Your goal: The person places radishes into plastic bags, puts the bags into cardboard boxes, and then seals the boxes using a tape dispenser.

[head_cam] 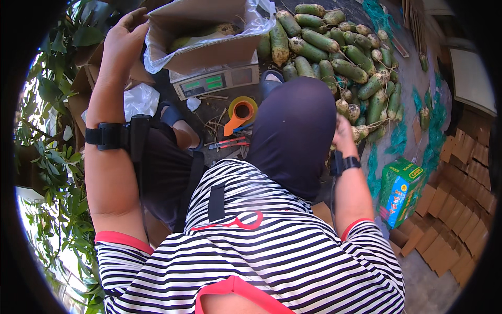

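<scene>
My left hand is at the left side of an open cardboard box, with thumb and fingers apart; whether they touch its rim I cannot tell. A clear plastic liner hangs over the box's edges, and a few green radishes lie inside. Beneath the box stands a digital scale with lit green displays. Beyond my right knee, my right hand is down at the near edge of a large heap of green radishes. My knee hides part of that hand, so its grip is unclear.
Between my feet lie a tape roll with an orange dispenser, red-handled cutters or knives and dry stalks. Green netting and a printed green carton are at right, beside stacked cardboard. Leafy plants line the left.
</scene>
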Tool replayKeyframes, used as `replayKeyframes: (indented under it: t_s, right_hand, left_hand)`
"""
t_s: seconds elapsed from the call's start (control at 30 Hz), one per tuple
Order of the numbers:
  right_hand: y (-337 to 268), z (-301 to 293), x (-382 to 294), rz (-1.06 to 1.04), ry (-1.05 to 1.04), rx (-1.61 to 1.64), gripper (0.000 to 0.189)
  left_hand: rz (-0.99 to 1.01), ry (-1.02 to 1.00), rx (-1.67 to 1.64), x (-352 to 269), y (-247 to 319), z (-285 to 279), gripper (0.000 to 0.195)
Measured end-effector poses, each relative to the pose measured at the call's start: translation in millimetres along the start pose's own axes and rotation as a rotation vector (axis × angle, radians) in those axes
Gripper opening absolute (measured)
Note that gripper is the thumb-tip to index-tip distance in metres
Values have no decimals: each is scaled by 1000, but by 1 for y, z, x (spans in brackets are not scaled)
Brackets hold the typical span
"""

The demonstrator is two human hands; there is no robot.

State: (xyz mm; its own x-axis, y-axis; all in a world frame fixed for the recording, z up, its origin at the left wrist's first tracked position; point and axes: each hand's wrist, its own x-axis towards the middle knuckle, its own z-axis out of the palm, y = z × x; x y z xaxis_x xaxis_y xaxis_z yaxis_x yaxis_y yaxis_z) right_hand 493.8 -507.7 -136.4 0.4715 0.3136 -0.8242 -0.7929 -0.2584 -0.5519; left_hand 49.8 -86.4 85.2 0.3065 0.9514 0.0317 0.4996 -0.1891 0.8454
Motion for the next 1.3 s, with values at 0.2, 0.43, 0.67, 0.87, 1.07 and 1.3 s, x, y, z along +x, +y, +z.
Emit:
replayKeyframes:
  t_s: [0.2, 0.43, 0.67, 0.87, 1.07, 1.3]
  right_hand:
    - [114, -63, -41, 233, 48, -245, 15]
    - [120, -92, -64, 204, 97, -683, 16]
    - [103, -99, -62, 174, 88, -879, 19]
    - [101, -97, -64, 161, 73, -981, 23]
    - [108, -91, -63, 124, 34, -1092, 27]
    - [121, -27, -33, -76, -107, -1238, 33]
  left_hand:
    - [106, 87, 77, -9, 11, 39, 37]
    - [166, 11, 166, -1, 14, 64, 40]
    - [164, -1, 155, 0, 18, 69, 40]
    - [162, 2, 205, -1, 15, 64, 40]
    - [193, 0, 259, -1, 13, 63, 41]
    - [180, 27, 139, 3, -7, 47, 42]
